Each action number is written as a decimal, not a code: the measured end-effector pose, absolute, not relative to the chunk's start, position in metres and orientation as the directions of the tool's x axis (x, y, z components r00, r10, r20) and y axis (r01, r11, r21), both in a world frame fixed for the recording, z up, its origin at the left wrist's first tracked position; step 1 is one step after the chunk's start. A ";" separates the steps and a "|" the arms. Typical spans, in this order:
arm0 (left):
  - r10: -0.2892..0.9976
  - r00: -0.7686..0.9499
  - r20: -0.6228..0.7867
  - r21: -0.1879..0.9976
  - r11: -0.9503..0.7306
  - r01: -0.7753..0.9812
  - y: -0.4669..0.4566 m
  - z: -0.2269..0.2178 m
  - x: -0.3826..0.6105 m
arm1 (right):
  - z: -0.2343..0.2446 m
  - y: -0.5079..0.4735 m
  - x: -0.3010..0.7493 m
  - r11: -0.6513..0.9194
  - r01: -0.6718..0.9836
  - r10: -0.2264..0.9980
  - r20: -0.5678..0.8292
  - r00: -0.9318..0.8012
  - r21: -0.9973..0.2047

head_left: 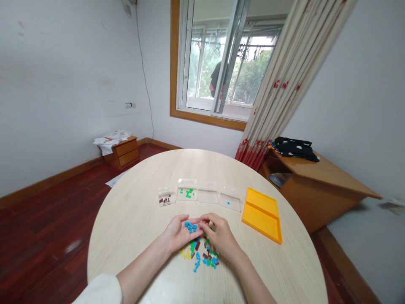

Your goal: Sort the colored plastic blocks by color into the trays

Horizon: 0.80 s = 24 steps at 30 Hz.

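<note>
My left hand is turned palm up and cups several small blue toy bricks. Against its fingertips, my right hand has thumb and fingers drawn together in a pinch; whatever may be between them is too small to tell. Just below both hands, a loose pile of brown, green, yellow and blue bricks lies on the round table, partly covered by the hands.
Beyond my hands stand clear boxes: one with brown bricks, one with green bricks, a bare clear box, and one holding a blue brick. An open yellow case lies at the right. A person shows through the window.
</note>
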<state>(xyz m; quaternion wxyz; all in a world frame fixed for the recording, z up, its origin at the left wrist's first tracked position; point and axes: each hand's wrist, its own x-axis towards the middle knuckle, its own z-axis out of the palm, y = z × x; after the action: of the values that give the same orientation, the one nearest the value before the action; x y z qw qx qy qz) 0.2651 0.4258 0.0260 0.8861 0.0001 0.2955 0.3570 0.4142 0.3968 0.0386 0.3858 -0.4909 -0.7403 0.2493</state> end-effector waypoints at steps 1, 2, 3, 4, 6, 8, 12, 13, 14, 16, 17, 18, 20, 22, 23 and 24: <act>0.634 0.548 -0.546 0.215 0.737 -0.640 0.426 0.025 0.265 | 0.040 0.397 0.416 0.397 0.535 0.917 0.339 -0.209 -0.745; 0.637 0.525 -0.564 0.221 0.730 -0.647 0.427 0.024 0.265 | 0.041 0.399 0.420 0.396 0.542 0.917 0.354 -0.186 -0.741; 0.640 0.507 -0.578 0.227 0.722 -0.653 0.428 0.023 0.264 | 0.041 0.401 0.425 0.390 0.557 0.916 0.371 -0.153 -0.734; 0.645 0.493 -0.584 0.232 0.715 -0.659 0.429 0.022 0.264 | 0.041 0.403 0.431 0.377 0.577 0.915 0.387 -0.112 -0.724; 0.652 0.480 -0.587 0.238 0.706 -0.667 0.430 0.021 0.263 | 0.039 0.409 0.448 0.311 0.640 0.913 0.409 0.005 -0.703; 0.654 0.472 -0.591 0.238 0.700 -0.673 0.431 0.021 0.262 | 0.034 0.416 0.467 0.155 0.727 0.914 0.376 0.152 -0.669; 0.665 0.449 -0.597 0.249 0.686 -0.684 0.431 0.022 0.262 | 0.021 0.425 0.494 -0.165 0.888 0.923 0.249 0.292 -0.429; 0.668 0.446 -0.595 0.251 0.682 -0.687 0.431 0.022 0.262 | 0.019 0.426 0.496 -0.203 0.914 0.928 0.230 0.295 -0.352; 0.671 0.444 -0.594 0.251 0.679 -0.690 0.431 0.022 0.262 | 0.018 0.427 0.497 -0.231 0.930 0.931 0.213 0.296 -0.286; 0.674 0.442 -0.592 0.245 0.673 -0.698 0.432 0.023 0.262 | 0.018 0.428 0.494 -0.272 0.944 0.935 0.182 0.305 -0.187; 0.676 0.439 -0.591 0.241 0.668 -0.704 0.432 0.024 0.261 | 0.020 0.429 0.491 -0.291 0.944 0.934 0.168 0.316 -0.155; 0.681 0.433 -0.590 0.238 0.659 -0.713 0.431 0.025 0.261 | 0.021 0.429 0.489 -0.307 0.942 0.932 0.159 0.326 -0.132; 0.698 0.412 -0.585 0.240 0.635 -0.734 0.431 0.028 0.260 | 0.026 0.428 0.485 -0.316 0.944 0.932 0.155 0.328 -0.096; 0.718 0.389 -0.577 0.248 0.608 -0.754 0.430 0.033 0.259 | 0.031 0.426 0.483 -0.302 0.949 0.933 0.175 0.313 -0.085; 0.725 0.382 -0.573 0.249 0.598 -0.762 0.430 0.035 0.258 | 0.033 0.424 0.483 -0.293 0.952 0.932 0.195 0.305 -0.089; 0.729 0.377 -0.571 0.247 0.591 -0.768 0.430 0.036 0.258 | 0.035 0.423 0.483 -0.286 0.953 0.928 0.219 0.300 -0.096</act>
<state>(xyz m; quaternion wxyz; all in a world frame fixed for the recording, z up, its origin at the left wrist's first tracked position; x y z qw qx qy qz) 0.2577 0.4296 0.0365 0.8293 -0.0296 0.3279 0.4515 0.4832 0.4226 0.0352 0.1045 -0.7995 -0.5884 -0.0601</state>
